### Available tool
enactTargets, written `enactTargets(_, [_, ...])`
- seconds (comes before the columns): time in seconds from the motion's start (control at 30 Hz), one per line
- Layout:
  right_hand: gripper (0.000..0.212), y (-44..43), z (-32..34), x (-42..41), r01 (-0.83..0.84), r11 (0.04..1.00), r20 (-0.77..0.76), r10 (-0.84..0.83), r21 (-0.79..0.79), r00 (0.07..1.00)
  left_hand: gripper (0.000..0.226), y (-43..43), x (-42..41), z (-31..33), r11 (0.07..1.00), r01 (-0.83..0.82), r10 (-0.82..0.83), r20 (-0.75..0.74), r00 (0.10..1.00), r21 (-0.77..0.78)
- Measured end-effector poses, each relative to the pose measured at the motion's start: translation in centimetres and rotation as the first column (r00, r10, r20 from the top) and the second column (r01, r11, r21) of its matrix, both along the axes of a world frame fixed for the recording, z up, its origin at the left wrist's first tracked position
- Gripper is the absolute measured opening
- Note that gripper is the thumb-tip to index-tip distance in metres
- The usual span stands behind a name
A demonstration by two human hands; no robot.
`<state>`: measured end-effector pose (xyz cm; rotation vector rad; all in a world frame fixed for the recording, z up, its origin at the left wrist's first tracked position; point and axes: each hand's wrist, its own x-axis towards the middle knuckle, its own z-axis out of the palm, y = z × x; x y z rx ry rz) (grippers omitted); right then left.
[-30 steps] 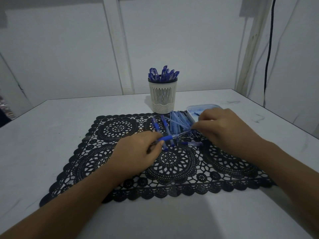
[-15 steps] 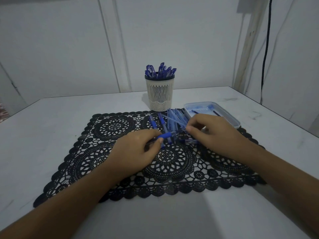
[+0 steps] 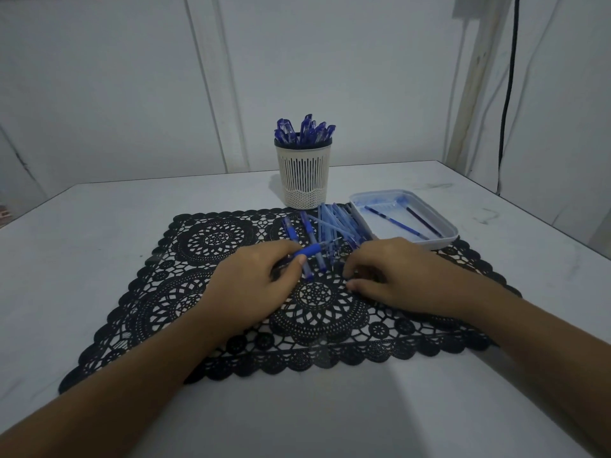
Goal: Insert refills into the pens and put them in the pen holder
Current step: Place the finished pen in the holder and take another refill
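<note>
Right hand [image 3: 393, 276] has pulled back off the pen pile toward the mat's near side since half a second ago; the tray it was covering now shows fully. Left hand [image 3: 254, 285] holds the pen [image 3: 312, 250] pinched in thumb and fingers just near-left of the pen pile [image 3: 334, 226]: blue rubber grip, clear barrel, long axis roughly level, tip pointing right and slightly away. Right-hand fingers are curled, tips on the black lace mat [image 3: 205, 246]; can't tell whether they hold anything. Pen holder [image 3: 303, 175], white and slotted, full of blue-capped pens, stands just behind the pile. Tray [image 3: 439, 241] with two refills sits right of the pile.
</note>
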<state>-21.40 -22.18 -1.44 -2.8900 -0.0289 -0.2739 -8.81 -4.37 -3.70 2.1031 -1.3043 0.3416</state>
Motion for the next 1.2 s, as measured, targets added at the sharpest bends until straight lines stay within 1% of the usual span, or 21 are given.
enactTargets(0.03, [0.016,0.0,-0.1,0.1,-0.003,1.0,0.001,0.003,-0.013,1.0,0.031,0.0,0.0,0.0,1.0,0.003,-0.003,0.0,1.0,0.005])
enactTargets(0.07, [0.013,0.0,-0.2,0.2,0.007,1.0,0.017,-0.007,0.013,1.0,0.031,0.0,-0.1,0.1,1.0,0.007,-0.007,-0.002,1.0,0.01])
enactTargets(0.13, [0.007,-0.2,0.0,0.3,0.065,0.984,0.082,-0.079,0.168,0.993,0.031,0.0,-0.1,0.1,1.0,0.011,-0.011,-0.006,1.0,0.013])
enactTargets(0.2, [0.006,-0.5,0.3,0.3,0.1,0.91,0.164,-0.179,0.402,0.97,0.032,0.0,-0.2,0.2,1.0,0.011,-0.011,-0.007,1.0,0.013])
enactTargets(0.27, [0.009,-0.6,0.5,0.4,0.047,0.796,0.225,-0.226,0.604,0.948,0.033,0.0,-0.2,0.1,1.0,0.01,-0.01,-0.003,1.0,0.011])
enactTargets(0.3, [0.011,-0.6,0.7,0.3,0.013,0.753,0.244,-0.23,0.658,0.942,0.034,0.0,-0.2,0.1,1.0,0.012,-0.012,-0.002,1.0,0.012])
enactTargets(0.33, [0.013,-0.4,0.8,0.3,-0.012,0.73,0.256,-0.224,0.683,0.94,0.036,0.0,-0.2,0.1,1.0,0.015,-0.015,0.003,1.0,0.013])
enactTargets(0.43, [0.014,-0.1,0.8,0.3,-0.037,0.74,0.265,-0.193,0.672,0.945,0.043,0.0,-0.2,0.1,0.999,0.032,-0.032,0.02,0.999,0.009])
enactTargets(0.67, [0.013,0.6,0.5,0.5,-0.039,0.797,0.251,-0.143,0.602,0.957,0.039,-0.2,-0.6,0.1,0.998,0.064,-0.064,0.071,0.995,0.007])
enactTargets(0.8, [0.009,0.8,0.3,0.4,-0.023,0.78,0.231,-0.157,0.626,0.96,0.038,-0.1,-0.8,0.2,0.997,0.083,-0.082,0.091,0.992,0.003])
enactTargets(0.83, [0.014,0.9,0.3,0.4,0.002,0.795,0.218,-0.168,0.606,0.961,0.037,-0.1,-0.9,0.1,0.996,0.089,-0.09,0.099,0.991,0.01])
enactTargets(0.9, [0.031,1.1,0.2,0.5,0.077,0.826,0.177,-0.208,0.558,0.962,0.037,-0.2,-1.1,0.2,0.995,0.095,-0.097,0.105,0.99,0.024])
enactTargets(0.97, [0.045,1.2,0.2,0.5,0.116,0.813,0.13,-0.228,0.571,0.965,0.038,-0.2,-1.2,0.1,0.995,0.099,-0.101,0.095,0.99,0.028])
enactTargets(1.0, [0.043,1.1,0.2,0.4,0.108,0.807,0.112,-0.21,0.581,0.971,0.038,-0.3,-1.2,0.1,0.995,0.1,-0.102,0.089,0.991,0.026])
enactTargets(1.1, [0.008,0.8,0.1,0.3,0.015,0.817,0.09,-0.082,0.577,0.992,0.039,-0.3,-1.1,0.2,0.995,0.1,-0.102,0.082,0.991,0.02])
enactTargets(1.13, [0.003,0.7,0.1,0.2,-0.004,0.821,0.095,-0.062,0.572,0.994,0.039,-0.2,-1.1,0.2,0.995,0.099,-0.1,0.088,0.991,0.023])
enactTargets(1.17, [0.005,0.7,0.1,0.2,0.0,0.825,0.098,-0.066,0.565,0.993,0.038,-0.2,-1.1,0.2,0.995,0.099,-0.101,0.095,0.99,0.028])
enactTargets(1.2, [0.014,0.8,0.1,0.3,0.019,0.829,0.095,-0.086,0.559,0.992,0.038,-0.2,-1.1,0.2,0.994,0.101,-0.104,0.098,0.99,0.032])
